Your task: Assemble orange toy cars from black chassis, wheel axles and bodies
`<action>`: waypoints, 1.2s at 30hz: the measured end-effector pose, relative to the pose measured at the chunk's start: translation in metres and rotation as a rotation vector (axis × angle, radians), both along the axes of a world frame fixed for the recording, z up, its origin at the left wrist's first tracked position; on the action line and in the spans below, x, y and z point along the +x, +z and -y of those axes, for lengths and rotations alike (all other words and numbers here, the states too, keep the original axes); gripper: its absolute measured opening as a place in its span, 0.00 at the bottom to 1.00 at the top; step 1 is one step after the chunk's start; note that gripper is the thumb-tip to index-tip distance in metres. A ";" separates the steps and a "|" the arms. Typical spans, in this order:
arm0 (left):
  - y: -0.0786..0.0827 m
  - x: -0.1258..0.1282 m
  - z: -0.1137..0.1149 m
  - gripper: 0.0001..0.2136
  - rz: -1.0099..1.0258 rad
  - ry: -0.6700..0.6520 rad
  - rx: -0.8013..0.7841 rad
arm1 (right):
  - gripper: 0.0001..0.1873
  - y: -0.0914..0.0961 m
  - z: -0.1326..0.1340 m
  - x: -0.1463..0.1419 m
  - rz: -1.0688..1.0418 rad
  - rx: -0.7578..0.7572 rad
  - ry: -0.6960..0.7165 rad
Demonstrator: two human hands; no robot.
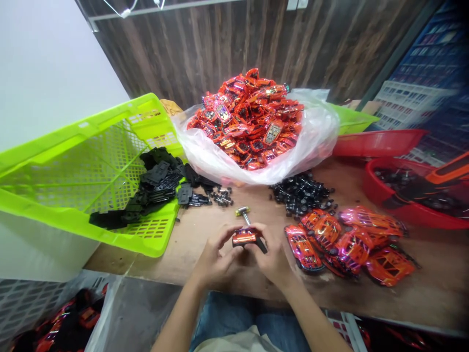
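Between my left hand [219, 252] and my right hand [271, 252] is a shiny orange toy car body [245, 237], with a black part at its right side. Fingers and thumbs of both hands grip it from either side, low over the table's front. Just beyond it lies a small hammer [243, 213] with a yellowish head and a metal shaft. To the right of my right hand sits a group of orange toy cars [351, 239]. Several wheel axles [222, 196] lie past the hammer, near black chassis plates [185, 194].
A tipped green crate [157, 244] on the left holds more black plates. At the back stands a white bag [318, 142] heaped with orange car bodies [249, 117]. Black wheels [304, 194] are piled before it. Red basins [381, 195] and an orange-black tool [449, 171] are on the right.
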State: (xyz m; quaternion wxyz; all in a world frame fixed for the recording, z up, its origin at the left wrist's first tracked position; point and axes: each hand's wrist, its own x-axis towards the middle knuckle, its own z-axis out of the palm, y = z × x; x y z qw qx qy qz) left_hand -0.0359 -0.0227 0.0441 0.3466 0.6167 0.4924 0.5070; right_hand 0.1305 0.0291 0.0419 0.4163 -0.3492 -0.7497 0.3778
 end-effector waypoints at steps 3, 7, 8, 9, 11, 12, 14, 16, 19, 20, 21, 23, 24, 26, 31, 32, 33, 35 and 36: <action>-0.003 0.005 0.003 0.14 -0.120 0.119 0.072 | 0.15 0.004 0.005 -0.002 0.030 0.107 0.047; -0.008 0.011 0.004 0.18 -0.286 0.235 0.188 | 0.12 0.002 0.010 -0.011 0.032 0.189 0.011; -0.008 0.011 0.005 0.19 -0.307 0.251 0.209 | 0.12 0.002 0.012 -0.013 0.026 0.188 -0.005; -0.008 0.012 0.007 0.19 -0.323 0.256 0.227 | 0.12 0.002 0.013 -0.013 0.017 0.187 -0.009; -0.005 0.014 0.011 0.21 -0.350 0.240 0.268 | 0.14 0.006 0.015 -0.009 0.015 0.192 0.028; -0.004 0.016 0.013 0.21 -0.359 0.219 0.294 | 0.15 0.010 0.016 -0.003 0.028 0.212 0.047; -0.001 0.027 0.012 0.22 -0.352 0.161 0.379 | 0.17 0.020 0.017 0.015 0.077 0.311 0.030; 0.000 0.047 0.000 0.22 -0.303 0.093 0.498 | 0.19 0.028 0.016 0.041 0.147 0.471 -0.093; -0.004 0.094 -0.039 0.20 -0.190 -0.046 0.653 | 0.16 0.028 0.007 0.086 0.280 0.648 -0.382; -0.006 0.111 -0.054 0.20 -0.157 -0.109 0.678 | 0.15 0.023 0.004 0.101 0.328 0.670 -0.480; -0.008 0.127 -0.069 0.19 -0.148 -0.189 0.711 | 0.13 0.016 0.000 0.116 0.370 0.681 -0.573; -0.011 0.152 -0.093 0.19 -0.228 -0.341 0.697 | 0.11 0.001 -0.005 0.142 0.436 0.669 -0.706; -0.011 0.161 -0.100 0.19 -0.293 -0.391 0.657 | 0.10 -0.006 -0.007 0.153 0.457 0.645 -0.743; -0.013 0.170 -0.107 0.21 -0.405 -0.392 0.488 | 0.11 -0.019 -0.008 0.170 0.465 0.567 -0.773; -0.027 0.179 -0.097 0.33 -0.418 -0.229 0.035 | 0.25 -0.038 -0.018 0.184 0.389 0.281 -0.877; -0.030 0.184 -0.094 0.32 -0.422 -0.211 0.019 | 0.26 -0.042 -0.022 0.184 0.378 0.241 -0.888; -0.032 0.189 -0.092 0.31 -0.429 -0.185 0.018 | 0.26 -0.045 -0.027 0.184 0.362 0.217 -0.890; -0.035 0.202 -0.090 0.29 -0.434 -0.116 0.018 | 0.27 -0.050 -0.036 0.186 0.303 0.204 -0.878; -0.035 0.208 -0.091 0.27 -0.431 -0.087 0.013 | 0.27 -0.052 -0.040 0.188 0.266 0.197 -0.875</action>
